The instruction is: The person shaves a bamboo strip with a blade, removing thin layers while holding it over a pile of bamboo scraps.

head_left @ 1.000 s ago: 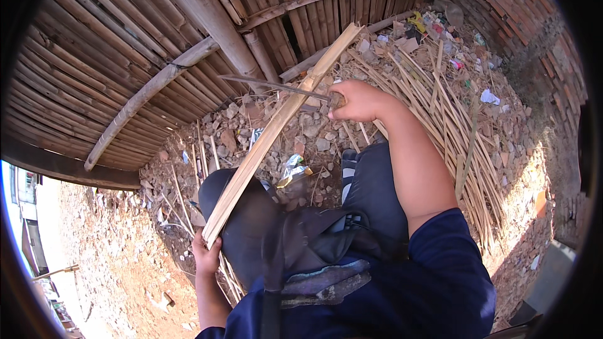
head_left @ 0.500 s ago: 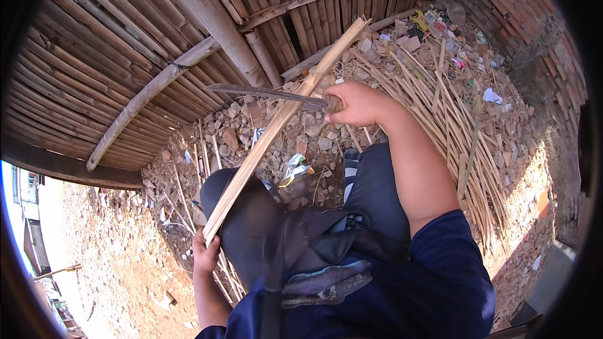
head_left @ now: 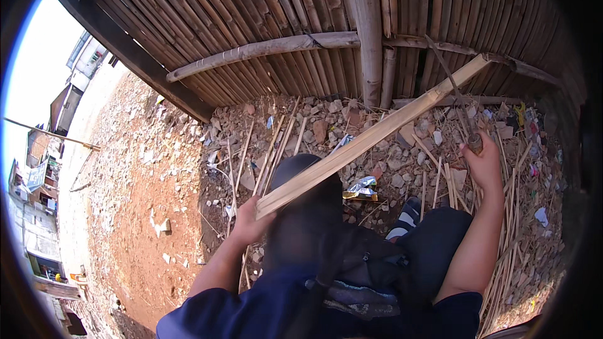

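A long, pale split bamboo strip (head_left: 377,136) slants across my lap, its low end at the left and its far end up at the right. My left hand (head_left: 250,221) is closed around the low end, beside my dark-trousered knee. In my right hand (head_left: 486,162) is the handle of a long-bladed knife (head_left: 447,75), gripped with the fingers wrapped round. The blade points away from me and crosses the strip close to its far end. Whether it touches the wood I cannot tell.
A bamboo-slat wall (head_left: 264,19) with a thick post (head_left: 370,37) stands ahead. Many thin bamboo sticks (head_left: 510,238) lie at the right, several more (head_left: 276,147) at the left. Stones, litter and a shiny wrapper (head_left: 361,188) cover the ground. Sunlit earth (head_left: 157,176) stretches left.
My view has turned, so the wall and post now appear farther right. The knife has swung from pointing left across the strip's middle to pointing away near its far end. Both grips hold.
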Action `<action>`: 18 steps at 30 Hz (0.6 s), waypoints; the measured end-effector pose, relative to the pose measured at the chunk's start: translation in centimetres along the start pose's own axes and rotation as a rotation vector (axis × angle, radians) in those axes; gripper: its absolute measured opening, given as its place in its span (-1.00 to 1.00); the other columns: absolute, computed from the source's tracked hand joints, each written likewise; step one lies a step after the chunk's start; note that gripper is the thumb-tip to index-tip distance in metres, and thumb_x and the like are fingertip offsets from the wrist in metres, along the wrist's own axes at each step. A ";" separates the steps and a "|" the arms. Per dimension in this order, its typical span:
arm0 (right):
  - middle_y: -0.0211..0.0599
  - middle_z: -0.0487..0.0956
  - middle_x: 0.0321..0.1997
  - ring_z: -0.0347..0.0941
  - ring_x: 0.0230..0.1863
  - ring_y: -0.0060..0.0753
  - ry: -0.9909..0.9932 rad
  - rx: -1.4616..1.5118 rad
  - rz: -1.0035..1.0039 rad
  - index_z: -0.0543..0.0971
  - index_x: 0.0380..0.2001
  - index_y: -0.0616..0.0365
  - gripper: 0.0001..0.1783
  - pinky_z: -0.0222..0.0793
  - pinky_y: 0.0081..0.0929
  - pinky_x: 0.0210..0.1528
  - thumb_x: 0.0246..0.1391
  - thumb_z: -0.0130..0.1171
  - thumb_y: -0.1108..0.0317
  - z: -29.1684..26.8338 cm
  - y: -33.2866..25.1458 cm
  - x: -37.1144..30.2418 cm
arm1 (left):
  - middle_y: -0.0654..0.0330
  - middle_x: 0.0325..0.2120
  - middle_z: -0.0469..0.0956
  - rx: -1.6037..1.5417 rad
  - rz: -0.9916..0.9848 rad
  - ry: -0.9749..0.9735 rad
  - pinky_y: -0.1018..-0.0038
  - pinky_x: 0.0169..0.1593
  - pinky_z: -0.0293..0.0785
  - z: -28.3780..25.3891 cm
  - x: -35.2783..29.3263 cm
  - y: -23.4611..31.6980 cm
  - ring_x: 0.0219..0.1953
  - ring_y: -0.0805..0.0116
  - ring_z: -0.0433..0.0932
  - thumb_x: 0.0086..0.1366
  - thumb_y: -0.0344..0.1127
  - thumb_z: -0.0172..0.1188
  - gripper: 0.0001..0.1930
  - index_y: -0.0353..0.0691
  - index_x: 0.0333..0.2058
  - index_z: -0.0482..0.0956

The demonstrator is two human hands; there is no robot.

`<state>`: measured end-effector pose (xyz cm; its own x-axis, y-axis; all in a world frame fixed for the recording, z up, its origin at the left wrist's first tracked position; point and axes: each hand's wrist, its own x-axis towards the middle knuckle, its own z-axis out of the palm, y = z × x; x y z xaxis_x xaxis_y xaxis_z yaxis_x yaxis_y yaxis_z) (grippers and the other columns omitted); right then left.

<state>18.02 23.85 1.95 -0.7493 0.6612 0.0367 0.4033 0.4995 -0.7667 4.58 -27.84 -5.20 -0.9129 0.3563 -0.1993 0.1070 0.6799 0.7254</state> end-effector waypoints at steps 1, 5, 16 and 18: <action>-0.09 0.63 -0.27 0.56 -0.22 -0.29 -0.012 -0.002 -0.005 0.52 -0.08 0.37 -0.56 0.41 -0.37 -0.09 -0.02 0.31 0.36 -0.1 0.1 0.1 | 0.08 -0.31 0.63 -0.118 -0.054 -0.038 0.44 -0.13 0.50 -0.3 -0.1 -0.1 -0.25 0.43 0.59 0.10 -0.28 0.36 -0.52 -0.40 -0.05 0.46; -0.19 0.62 -0.22 0.53 -0.20 -0.42 0.155 0.017 -0.021 0.49 -0.01 0.36 -0.51 0.38 -0.43 -0.05 0.03 0.33 0.32 -0.1 1.7 0.7 | 0.11 -0.21 0.60 -0.272 -0.108 0.051 0.44 -0.01 0.43 -0.8 -0.4 -1.3 -0.15 0.42 0.54 0.15 -0.29 0.32 -0.57 -0.36 -0.04 0.48; -0.58 0.41 -0.56 0.20 -0.61 -0.73 0.245 0.054 -0.068 0.47 -0.35 0.13 -0.78 0.14 -0.62 -0.50 0.10 0.30 0.31 0.3 4.1 1.8 | 0.09 -0.31 0.63 -0.122 -0.026 0.471 0.42 -0.13 0.46 -2.2 -4.6 -10.8 -0.26 0.37 0.56 0.23 -0.36 0.21 -0.74 -0.40 -0.16 0.50; -0.58 0.41 -0.56 0.20 -0.61 -0.73 0.243 0.058 -0.075 0.47 -0.34 0.13 -0.79 0.14 -0.62 -0.50 0.10 0.31 0.30 0.5 4.3 1.8 | 0.04 -0.28 0.61 -0.054 -0.111 0.504 0.40 -0.10 0.46 -2.4 -5.6 -13.6 -0.23 0.29 0.57 0.23 -0.29 0.24 -0.68 -0.38 -0.13 0.49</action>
<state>18.13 26.93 -1.57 -0.6251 0.7419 0.2426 0.3150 0.5242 -0.7912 7.25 -40.62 -12.39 -0.9953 -0.0787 0.0556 -0.0099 0.6574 0.7535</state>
